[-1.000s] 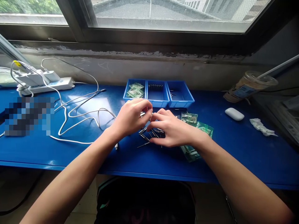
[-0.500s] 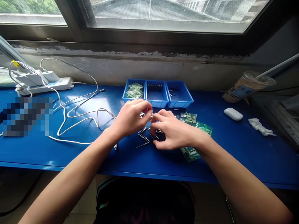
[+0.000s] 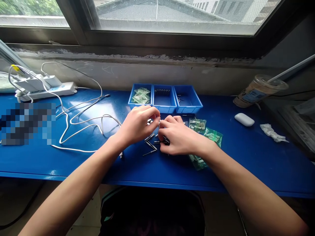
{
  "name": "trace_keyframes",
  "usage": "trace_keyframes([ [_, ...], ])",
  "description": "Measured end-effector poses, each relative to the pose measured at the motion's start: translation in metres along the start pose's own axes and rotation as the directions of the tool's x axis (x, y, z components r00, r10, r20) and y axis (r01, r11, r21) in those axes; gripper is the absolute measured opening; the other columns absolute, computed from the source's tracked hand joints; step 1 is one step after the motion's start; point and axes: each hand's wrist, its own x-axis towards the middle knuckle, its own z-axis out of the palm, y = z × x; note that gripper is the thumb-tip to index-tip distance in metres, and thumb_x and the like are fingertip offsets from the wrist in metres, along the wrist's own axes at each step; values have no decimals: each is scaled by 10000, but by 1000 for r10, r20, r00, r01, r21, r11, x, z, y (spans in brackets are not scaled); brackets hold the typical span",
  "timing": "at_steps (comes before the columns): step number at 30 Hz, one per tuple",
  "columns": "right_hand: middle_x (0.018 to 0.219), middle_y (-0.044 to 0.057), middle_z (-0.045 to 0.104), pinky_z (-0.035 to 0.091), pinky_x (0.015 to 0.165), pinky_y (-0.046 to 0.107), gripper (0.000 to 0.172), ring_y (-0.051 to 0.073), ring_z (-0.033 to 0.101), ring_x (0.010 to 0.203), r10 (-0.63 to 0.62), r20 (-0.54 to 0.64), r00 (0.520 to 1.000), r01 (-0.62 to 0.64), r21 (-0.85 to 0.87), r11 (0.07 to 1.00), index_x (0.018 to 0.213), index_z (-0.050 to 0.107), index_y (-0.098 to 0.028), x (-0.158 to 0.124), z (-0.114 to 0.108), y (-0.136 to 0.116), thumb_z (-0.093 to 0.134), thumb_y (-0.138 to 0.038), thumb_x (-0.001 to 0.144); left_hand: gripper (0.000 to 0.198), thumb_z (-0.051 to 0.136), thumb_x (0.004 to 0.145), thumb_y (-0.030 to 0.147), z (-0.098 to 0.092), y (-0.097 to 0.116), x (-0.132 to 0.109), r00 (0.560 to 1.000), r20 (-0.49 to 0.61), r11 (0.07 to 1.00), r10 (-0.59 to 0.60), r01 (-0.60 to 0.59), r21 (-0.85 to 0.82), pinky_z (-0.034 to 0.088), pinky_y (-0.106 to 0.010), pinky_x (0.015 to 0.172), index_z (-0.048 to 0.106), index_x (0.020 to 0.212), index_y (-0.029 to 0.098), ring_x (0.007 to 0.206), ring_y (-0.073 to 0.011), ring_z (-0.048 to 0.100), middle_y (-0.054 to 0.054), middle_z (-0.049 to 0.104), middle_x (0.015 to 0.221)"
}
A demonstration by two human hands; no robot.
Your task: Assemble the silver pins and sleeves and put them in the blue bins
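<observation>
My left hand (image 3: 140, 124) hovers above the table with thumb and forefinger pinched. A small shiny metal piece (image 3: 149, 121) shows at its fingers, mostly hidden. Close against it, my right hand (image 3: 178, 136) is curled, its forefinger almost touching the left fingertips. Within that curl dark slim pins (image 3: 165, 141) show; whether they are gripped or lie on the table I cannot tell. Several slim metal pins (image 3: 150, 145) with thicker bodies are scattered just below my left hand. Green-tinted plastic packets (image 3: 213, 135) of small parts lie beside my right wrist.
Behind my hands stand three joined blue bins: the left bin (image 3: 131, 104) with packets, the middle bin (image 3: 164, 107) with small rings, the right bin (image 3: 190, 106) with a few pins. White cables (image 3: 86, 150) and a power strip (image 3: 49, 90) lie left; a cup (image 3: 256, 93), white case (image 3: 244, 119) and tissue (image 3: 272, 132) right.
My right hand's thumb has come up a little and its fingers have drawn closer, shifting the pins beneath. The left hand keeps its pinch almost unmoved.
</observation>
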Motion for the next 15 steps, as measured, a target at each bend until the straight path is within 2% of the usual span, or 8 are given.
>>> trace_keyframes([
  [15, 1011, 102, 639, 394, 953, 522, 86, 306, 502, 1051, -9, -3, 1000, 9, 27, 1000, 785, 687, -184, 1, 0, -1, 676, -248, 842, 77, 619, 969, 183, 1, 1, -1, 999, -9, 999, 39, -39, -7, 461, -315, 763, 683, 927, 177, 821, -180, 639, -23, 720, 889],
])
